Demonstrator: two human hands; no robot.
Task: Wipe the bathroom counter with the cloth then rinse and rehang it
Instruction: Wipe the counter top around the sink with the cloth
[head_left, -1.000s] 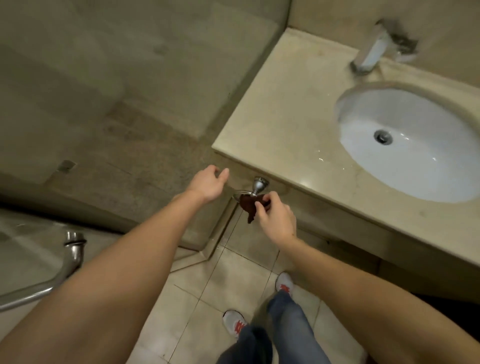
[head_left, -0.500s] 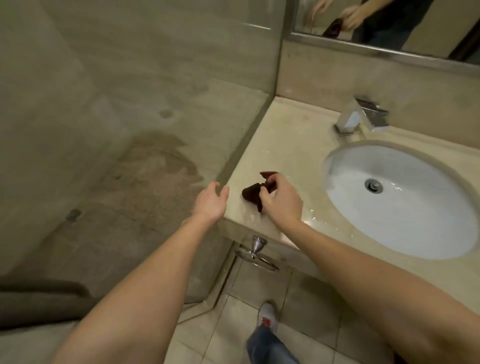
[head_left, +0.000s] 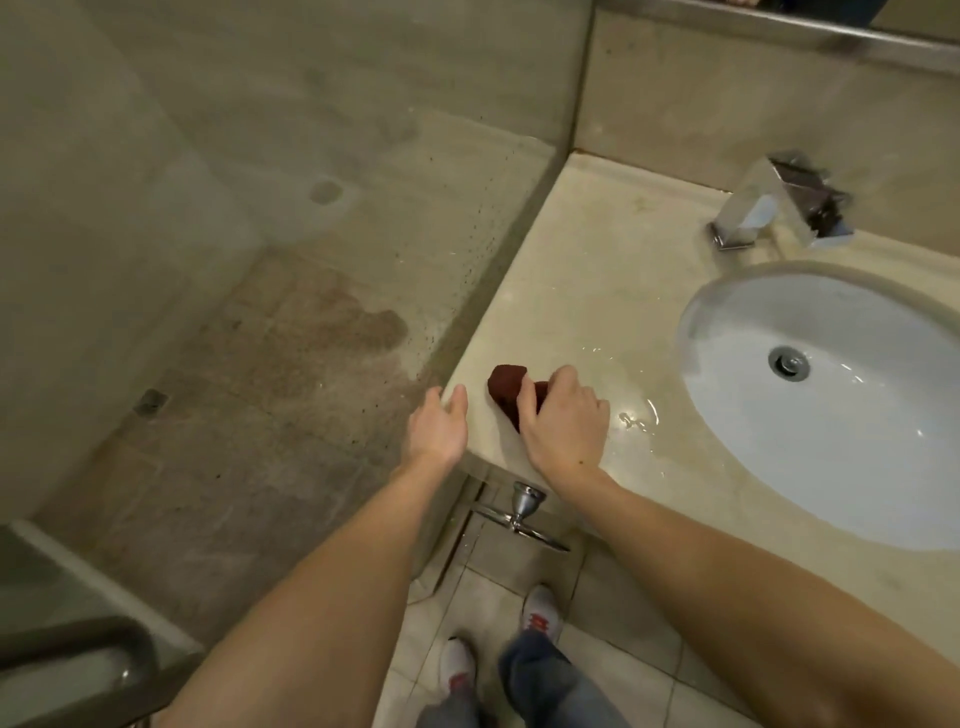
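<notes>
The beige counter (head_left: 597, 291) fills the view from 12 to 4 o'clock, with the white sink (head_left: 857, 415) at 3 o'clock; since half a second ago the mirror above has slid almost out of view. The left hand (head_left: 439, 426) stays at the counter's near corner, at 9 o'clock of the right hand (head_left: 563, 421), its fingers straight and close together, thumb apart, the tips touching the edge. The right hand, which earlier held its load pinched above the top, has come down: its fingers (head_left: 524, 395) curl over the dark red cloth (head_left: 506, 384), which is bunched on the counter at the sink's 9 o'clock, beside a small puddle (head_left: 636, 415). A metal ring (head_left: 522, 506) hangs at 6 o'clock, under the counter's edge.
</notes>
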